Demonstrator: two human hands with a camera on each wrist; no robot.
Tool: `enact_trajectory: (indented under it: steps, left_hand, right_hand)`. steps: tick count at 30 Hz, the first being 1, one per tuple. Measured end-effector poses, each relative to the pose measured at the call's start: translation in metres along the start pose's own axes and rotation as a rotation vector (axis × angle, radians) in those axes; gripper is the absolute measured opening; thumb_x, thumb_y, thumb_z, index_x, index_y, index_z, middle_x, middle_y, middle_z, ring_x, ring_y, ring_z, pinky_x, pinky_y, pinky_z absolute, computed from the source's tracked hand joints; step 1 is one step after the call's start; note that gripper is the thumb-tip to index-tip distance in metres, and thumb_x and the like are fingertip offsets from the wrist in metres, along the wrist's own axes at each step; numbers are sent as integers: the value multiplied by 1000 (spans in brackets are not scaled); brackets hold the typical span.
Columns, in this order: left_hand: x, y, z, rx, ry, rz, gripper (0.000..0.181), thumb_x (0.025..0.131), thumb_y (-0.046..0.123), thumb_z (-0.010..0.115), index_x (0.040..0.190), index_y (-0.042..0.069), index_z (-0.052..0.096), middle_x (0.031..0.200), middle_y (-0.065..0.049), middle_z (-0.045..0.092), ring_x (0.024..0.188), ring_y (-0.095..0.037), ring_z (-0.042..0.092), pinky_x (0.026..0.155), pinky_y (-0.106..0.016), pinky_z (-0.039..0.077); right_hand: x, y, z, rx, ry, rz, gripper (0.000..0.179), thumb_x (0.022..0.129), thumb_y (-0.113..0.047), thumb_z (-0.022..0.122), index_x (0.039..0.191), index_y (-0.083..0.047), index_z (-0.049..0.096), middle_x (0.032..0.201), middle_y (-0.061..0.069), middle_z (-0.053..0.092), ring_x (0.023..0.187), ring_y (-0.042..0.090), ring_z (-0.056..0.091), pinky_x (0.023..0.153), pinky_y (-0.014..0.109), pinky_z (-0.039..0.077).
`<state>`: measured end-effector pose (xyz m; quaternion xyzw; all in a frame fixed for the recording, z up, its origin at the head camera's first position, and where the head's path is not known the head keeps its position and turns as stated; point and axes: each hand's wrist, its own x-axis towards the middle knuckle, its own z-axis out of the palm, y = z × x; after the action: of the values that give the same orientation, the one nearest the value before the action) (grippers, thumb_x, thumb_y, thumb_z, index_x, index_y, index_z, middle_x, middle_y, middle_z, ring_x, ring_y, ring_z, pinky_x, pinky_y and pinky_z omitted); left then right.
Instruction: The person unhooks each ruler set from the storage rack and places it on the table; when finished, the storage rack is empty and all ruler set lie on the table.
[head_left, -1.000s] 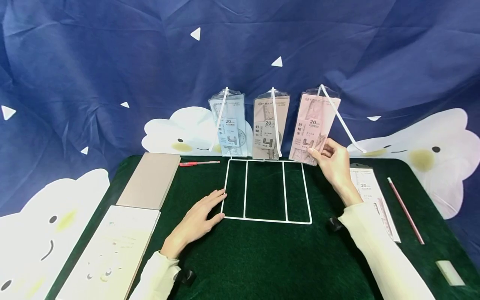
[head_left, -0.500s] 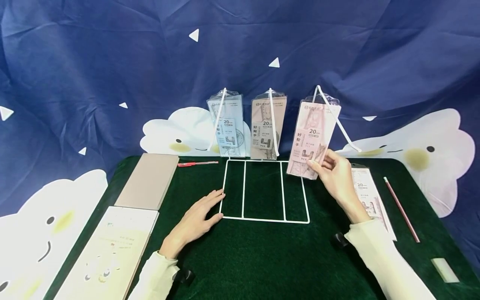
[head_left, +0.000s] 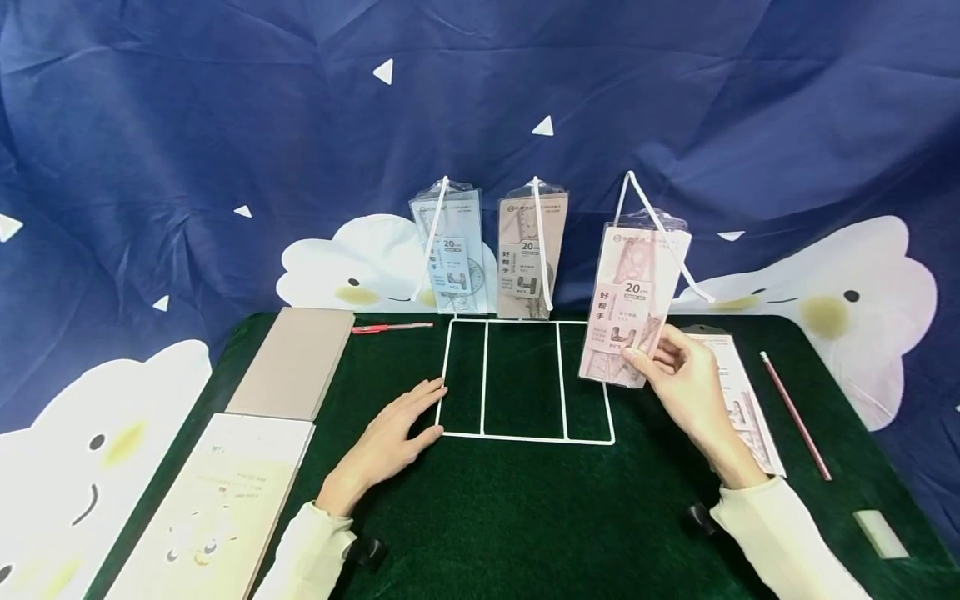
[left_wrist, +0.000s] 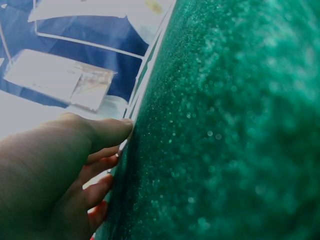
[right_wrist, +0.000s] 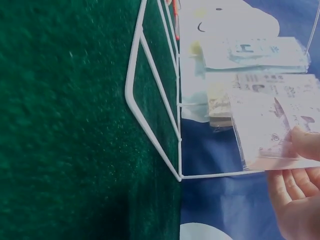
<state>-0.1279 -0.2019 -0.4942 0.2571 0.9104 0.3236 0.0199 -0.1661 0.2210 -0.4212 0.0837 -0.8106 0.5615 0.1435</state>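
Pink ruler packet [head_left: 632, 304], at right, I see pinched in the right hand [head_left: 688, 379]; the left hand [head_left: 392, 435], fingers extended, touches the white rack [head_left: 525, 438].

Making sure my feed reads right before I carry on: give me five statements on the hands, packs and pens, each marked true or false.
1. The right hand holds the pink pack. True.
2. The left hand grips the red pen. False: the left hand touches the white rack.
3. The brown pack is between the blue pack and pink pack. True.
4. The pencil lies left of the rack. False: the pencil lies right of it.
5. The red pen lies on the table. True.
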Motion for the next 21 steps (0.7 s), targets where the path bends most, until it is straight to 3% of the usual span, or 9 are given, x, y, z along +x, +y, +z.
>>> enact_trajectory:
  steps: [21]
  left_hand:
    - [0, -1, 0, -4, -11, -4, 59, 105, 28, 63, 158, 9, 46, 168, -6, 36, 156, -32, 29, 122, -61, 26]
  right_hand:
    - [-52, -15, -22, -10, -66, -16, 36, 96, 0, 74, 128, 9, 64, 110, -12, 76, 99, 0, 73, 82, 20, 58]
